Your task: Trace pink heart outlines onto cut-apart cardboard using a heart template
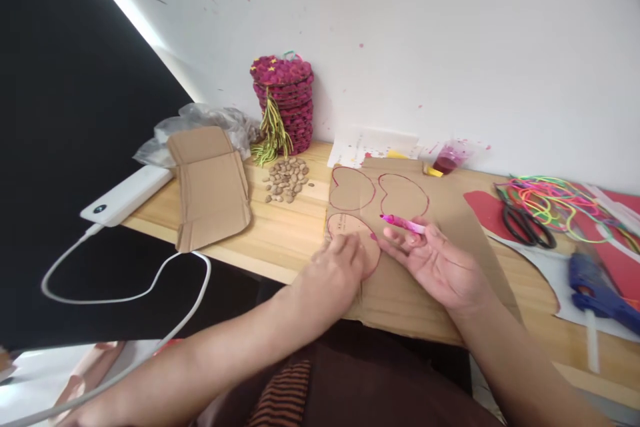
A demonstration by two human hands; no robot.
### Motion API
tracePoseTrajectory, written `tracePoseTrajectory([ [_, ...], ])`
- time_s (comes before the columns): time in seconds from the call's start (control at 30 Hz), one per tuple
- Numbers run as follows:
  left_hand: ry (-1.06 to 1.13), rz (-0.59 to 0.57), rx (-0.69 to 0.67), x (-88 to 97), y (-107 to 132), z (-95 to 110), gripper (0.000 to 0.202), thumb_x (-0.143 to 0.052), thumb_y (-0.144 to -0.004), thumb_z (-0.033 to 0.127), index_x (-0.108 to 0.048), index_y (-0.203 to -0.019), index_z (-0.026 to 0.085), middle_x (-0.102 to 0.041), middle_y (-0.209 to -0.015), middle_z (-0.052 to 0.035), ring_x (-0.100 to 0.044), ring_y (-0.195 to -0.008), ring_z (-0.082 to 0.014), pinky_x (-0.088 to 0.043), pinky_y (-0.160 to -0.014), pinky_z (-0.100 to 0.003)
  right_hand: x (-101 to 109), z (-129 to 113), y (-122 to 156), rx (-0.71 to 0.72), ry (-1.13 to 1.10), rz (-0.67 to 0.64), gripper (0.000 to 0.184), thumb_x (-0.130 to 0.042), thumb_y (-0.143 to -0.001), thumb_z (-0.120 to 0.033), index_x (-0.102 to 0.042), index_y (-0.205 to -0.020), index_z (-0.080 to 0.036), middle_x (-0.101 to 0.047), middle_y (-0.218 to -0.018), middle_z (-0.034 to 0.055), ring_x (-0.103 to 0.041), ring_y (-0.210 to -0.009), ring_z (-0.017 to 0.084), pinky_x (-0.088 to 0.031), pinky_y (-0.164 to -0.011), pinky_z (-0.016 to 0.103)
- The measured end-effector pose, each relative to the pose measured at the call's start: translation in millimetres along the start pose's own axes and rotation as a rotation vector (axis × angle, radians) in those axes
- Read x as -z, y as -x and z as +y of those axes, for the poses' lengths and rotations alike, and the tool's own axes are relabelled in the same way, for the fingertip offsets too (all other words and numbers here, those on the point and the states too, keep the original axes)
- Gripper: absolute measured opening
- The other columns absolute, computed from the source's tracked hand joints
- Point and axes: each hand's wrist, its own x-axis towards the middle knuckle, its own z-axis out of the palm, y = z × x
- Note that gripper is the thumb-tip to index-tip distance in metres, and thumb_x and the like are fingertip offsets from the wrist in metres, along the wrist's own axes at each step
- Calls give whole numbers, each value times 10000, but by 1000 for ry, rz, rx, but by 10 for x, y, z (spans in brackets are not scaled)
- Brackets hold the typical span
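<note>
My left hand presses with bunched fingers on a rounded cardboard cutout, holding it flat at the left side of a large brown cardboard sheet. A pink-purple marker is pinched between the thumb and fingers of my right hand, palm turned up. Its tip points left, above the sheet. Two curved outlines in dark pink, a left outline and a right outline, are drawn on the sheet beyond my hands. My left fingers hide part of the cutout.
Seed-like pieces lie in a pile near a folded cardboard piece. Behind stands a magenta woven basket. A white power bank trails a cable. At right are black scissors, neon cords and a blue glue gun; a cup holds red liquid.
</note>
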Motion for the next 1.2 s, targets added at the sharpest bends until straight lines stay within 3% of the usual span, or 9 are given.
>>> tracePoseTrajectory([
  [0.17,-145,21,58,-37,-44,251,473,-421,-939,126,-533,-1369,-37,-560,-1381,-314,-583,-1267,-370,-573,-935,-451,47,18,-5,-5,26,9,122,-645,-918,-336,-725,-1008,-315,-762,-1008,1,-699,-1094,229,-378,-1169,566],
  [0.27,-132,6,55,-11,-61,239,486,-398,-944,132,-510,-1393,-17,-604,-1333,-292,-619,-1215,-352,-590,-880,-428,50,13,-5,-14,39,10,120,-650,-912,-339,-730,-999,-319,-762,-918,-7,-708,-1069,228,-390,-1165,555],
  [0.37,-94,35,64,-13,-59,189,504,-397,-953,157,-465,-1436,30,-598,-1356,-256,-581,-1270,-360,-551,-967,-469,43,10,-8,-25,32,14,122,-656,-901,-338,-735,-992,-313,-759,-882,-4,-715,-1033,224,-436,-1132,532],
  [0.5,-5,48,60,-52,-59,126,487,-412,-965,191,-464,-1418,21,-522,-1438,-275,-500,-1354,-405,-491,-1040,-523,43,9,-8,-26,20,38,124,-638,-908,-326,-729,-992,-315,-758,-949,1,-716,-1003,218,-451,-1117,532],
  [0.67,224,-79,-21,52,-107,-174,395,-438,-990,184,-543,-1364,111,-531,-1481,-162,-511,-1369,-292,-489,-1069,-417,40,-2,-2,-27,-36,49,121,-660,-890,-288,-722,-993,-299,-676,-709,-39,-719,-1001,223,-444,-1125,540],
  [0.77,444,-233,-77,143,-150,-479,437,-503,-954,131,-552,-1386,169,-495,-1527,-96,-480,-1401,-236,-439,-1130,-385,32,-1,-2,-23,-42,62,114,-648,-897,-286,-723,-983,-283,-711,-778,-29,-715,-1018,218,-442,-1130,525],
  [0.9,691,-316,-127,148,-190,-779,594,-547,-840,-15,-567,-1392,203,-510,-1520,-40,-432,-1435,-170,-338,-1191,-289,46,10,-2,-11,-36,45,126,-611,-922,-287,-722,-981,-297,-750,-864,-32,-714,-1039,210,-425,-1144,524],
  [1.2,848,-334,-144,98,-172,-906,619,-514,-848,-29,-574,-1390,266,-433,-1568,-14,-392,-1459,-159,-319,-1210,-329,116,11,-15,2,-32,30,127,-613,-928,-319,-722,-993,-326,-773,-894,-52,-698,-1115,215,-369,-1185,530],
])
